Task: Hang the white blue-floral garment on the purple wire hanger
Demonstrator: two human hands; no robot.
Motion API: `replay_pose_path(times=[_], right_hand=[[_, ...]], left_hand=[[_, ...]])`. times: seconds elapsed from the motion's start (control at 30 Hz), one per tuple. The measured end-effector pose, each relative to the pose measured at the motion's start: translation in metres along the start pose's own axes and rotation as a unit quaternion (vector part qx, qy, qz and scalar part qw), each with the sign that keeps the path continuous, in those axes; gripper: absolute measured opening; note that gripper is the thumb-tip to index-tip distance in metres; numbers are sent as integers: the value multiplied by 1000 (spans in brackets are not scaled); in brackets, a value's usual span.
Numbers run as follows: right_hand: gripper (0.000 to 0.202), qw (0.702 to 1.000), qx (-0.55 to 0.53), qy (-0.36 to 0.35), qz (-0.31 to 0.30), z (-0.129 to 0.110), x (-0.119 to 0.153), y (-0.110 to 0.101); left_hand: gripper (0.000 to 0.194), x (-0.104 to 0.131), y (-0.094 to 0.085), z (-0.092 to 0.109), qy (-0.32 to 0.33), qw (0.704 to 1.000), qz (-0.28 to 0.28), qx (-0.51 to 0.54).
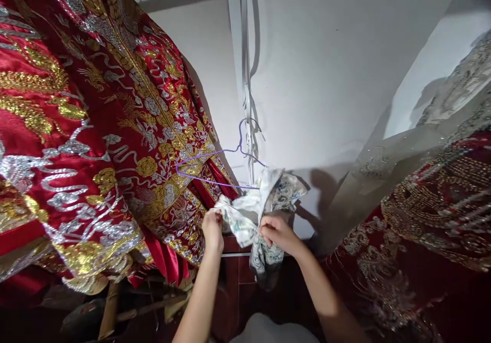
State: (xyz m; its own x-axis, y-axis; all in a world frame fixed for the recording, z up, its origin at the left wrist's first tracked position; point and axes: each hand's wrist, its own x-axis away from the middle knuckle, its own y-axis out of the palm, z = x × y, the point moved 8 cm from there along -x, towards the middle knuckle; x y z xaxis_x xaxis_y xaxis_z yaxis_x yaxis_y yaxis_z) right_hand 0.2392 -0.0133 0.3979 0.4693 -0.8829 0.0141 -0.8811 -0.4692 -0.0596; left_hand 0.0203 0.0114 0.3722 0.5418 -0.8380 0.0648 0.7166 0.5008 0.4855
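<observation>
A white garment (245, 222) with a green and grey pattern hangs by one side from a purple hanger (215, 154). The hanger's right end goes into the cloth, while its left end is bare. My left hand (213, 229) pinches the garment's left part. With closed fingers, my right hand (276, 234) grips the gathered cloth near its middle. Below my right hand the lower part of the garment droops in folds. The hanger's hook is up by a white pole (246, 71).
A red robe (153, 112) with gold and silver embroidery fills the left side. On the right hang a beaded dark red dress (433, 205) and a pale sheer garment (378, 164). A white wall (326, 66) stands behind. Wooden legs (111, 309) show at lower left.
</observation>
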Motion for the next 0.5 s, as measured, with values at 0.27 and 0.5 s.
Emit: replay_pose_path(times=[0.27,0.5], right_hand=[[43,998,38,-42,25,1,6,-21],[36,994,-105,19,-35,-13,4,10]], left_hand=[[25,93,99,14,119,896,-359,-235],[28,79,110,37,124,841,-447,-277]])
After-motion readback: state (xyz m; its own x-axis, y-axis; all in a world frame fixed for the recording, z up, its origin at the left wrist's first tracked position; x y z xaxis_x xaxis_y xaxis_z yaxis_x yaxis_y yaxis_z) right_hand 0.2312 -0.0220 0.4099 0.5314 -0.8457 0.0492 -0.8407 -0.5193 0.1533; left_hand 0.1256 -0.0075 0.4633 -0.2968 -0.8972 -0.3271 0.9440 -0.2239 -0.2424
